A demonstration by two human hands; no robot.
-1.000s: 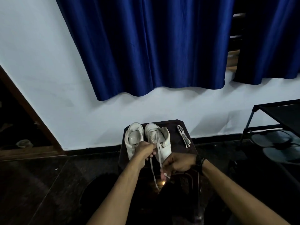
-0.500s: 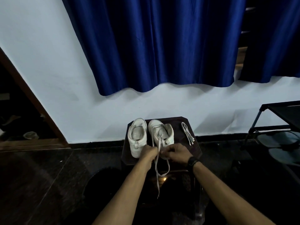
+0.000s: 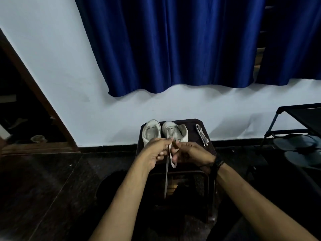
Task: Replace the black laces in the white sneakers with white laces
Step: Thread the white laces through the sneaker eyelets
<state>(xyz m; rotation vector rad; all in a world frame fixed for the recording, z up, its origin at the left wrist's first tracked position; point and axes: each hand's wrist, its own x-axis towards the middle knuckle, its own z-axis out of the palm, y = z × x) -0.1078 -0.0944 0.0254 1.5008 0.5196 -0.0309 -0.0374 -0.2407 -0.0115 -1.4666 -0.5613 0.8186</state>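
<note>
Two white sneakers sit side by side, toes to the wall, on a dark stool (image 3: pixel 205 150). The right sneaker (image 3: pixel 175 132) carries a white lace (image 3: pixel 167 160) through its eyelets, with one end hanging down over the stool's front edge and a short loop showing beside it. The left hand (image 3: pixel 154 152) and right hand (image 3: pixel 189 152) meet just in front of this shoe, each with fingers curled and pinching a strand of that lace, so the step in hand looks like tying or tightening it. The left sneaker (image 3: pixel 151 132) shows no lace at all across its tongue, as far as the dim light allows. A second white lace (image 3: pixel 202 134) lies folded on the stool to the right of the shoes, untouched. No black laces are in sight anywhere. By this reading the old laces are out of both shoes and one shoe is nearly relaced; what is left is to finish the knot here, then thread the spare lace through the left sneaker and tie it.
</note>
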